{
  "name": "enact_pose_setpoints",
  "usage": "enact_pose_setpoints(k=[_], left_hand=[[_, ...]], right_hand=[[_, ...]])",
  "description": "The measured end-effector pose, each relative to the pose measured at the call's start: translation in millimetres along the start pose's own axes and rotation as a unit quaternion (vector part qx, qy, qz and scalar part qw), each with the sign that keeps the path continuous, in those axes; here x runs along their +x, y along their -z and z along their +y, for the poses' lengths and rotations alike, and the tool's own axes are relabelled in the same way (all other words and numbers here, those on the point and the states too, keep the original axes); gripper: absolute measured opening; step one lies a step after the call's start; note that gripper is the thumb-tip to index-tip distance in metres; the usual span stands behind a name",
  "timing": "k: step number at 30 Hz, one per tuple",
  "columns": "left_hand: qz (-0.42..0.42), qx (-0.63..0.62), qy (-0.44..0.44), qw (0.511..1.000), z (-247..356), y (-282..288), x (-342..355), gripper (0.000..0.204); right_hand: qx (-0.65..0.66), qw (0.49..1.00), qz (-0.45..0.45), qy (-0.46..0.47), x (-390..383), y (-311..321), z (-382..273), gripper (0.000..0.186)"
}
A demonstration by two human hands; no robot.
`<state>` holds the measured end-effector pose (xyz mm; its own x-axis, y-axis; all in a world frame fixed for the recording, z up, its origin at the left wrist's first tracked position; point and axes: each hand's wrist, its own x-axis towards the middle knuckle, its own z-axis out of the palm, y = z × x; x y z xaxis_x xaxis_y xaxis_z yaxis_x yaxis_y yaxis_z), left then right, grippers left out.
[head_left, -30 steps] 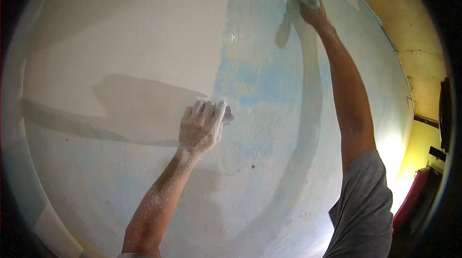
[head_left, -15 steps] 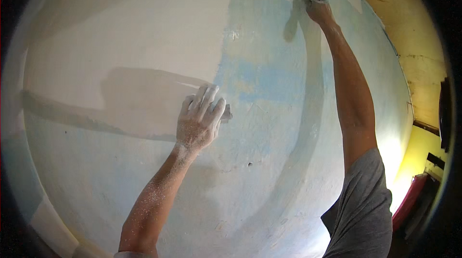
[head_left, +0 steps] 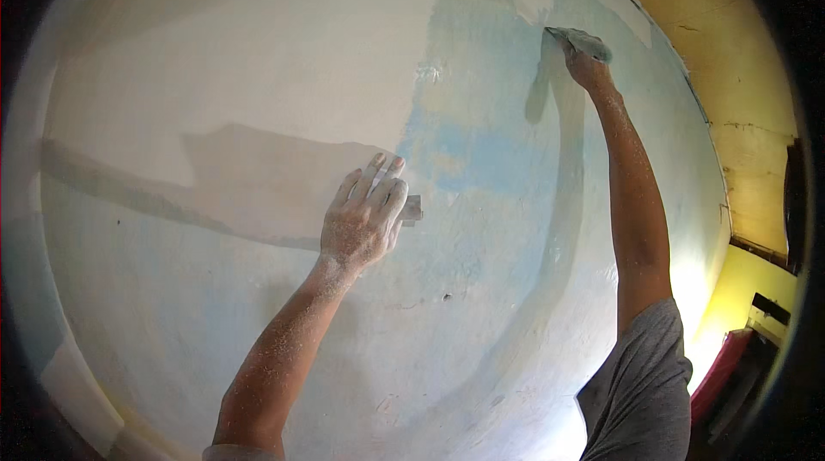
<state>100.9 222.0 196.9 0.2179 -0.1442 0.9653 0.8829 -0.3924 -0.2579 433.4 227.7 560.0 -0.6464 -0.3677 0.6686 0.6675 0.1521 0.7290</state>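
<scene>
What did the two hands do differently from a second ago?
The right hand slid its sanding pad a little to the right along the top of the wall. The left hand barely moved, still pressing its small pad flat against the wall.

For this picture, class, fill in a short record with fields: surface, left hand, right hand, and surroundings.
Surface: wall, whitish with a pale blue patch.
Left hand: fingers spread flat on the wall, pressing a small grey pad.
Right hand: raised high, gripping a grey pad against the wall.
Arms: both dusted with white powder.
Surroundings: yellow wall at right.
</scene>
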Motion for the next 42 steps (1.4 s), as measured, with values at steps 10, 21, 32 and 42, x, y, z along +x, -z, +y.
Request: enact_pose_setpoints(k=[10, 21, 32, 42], left_hand=[[-0.002, 0.001, -0.005, 1.000, 1, -1, 3, 0.043], [0.008, 0.005, 0.000, 1.000, -9, 9, -4, 0.040], [-0.029, -0.002, -0.004, 1.000, -5, 12, 2, 0.045], [-0.034, -0.024, -0.034, 0.999, -8, 13, 4, 0.060]], right_hand=[[-0.012, 0.993, -0.092, -0.075, 12, -6, -9, 0.030], [-0.096, 0.974, -0.144, -0.148, 53, -14, -48, 0.034], [-0.054, 0.979, -0.111, -0.161, 70, -8, -37, 0.028], [0.018, 0.958, -0.066, -0.277, 69, -13, -26, 0.026]])
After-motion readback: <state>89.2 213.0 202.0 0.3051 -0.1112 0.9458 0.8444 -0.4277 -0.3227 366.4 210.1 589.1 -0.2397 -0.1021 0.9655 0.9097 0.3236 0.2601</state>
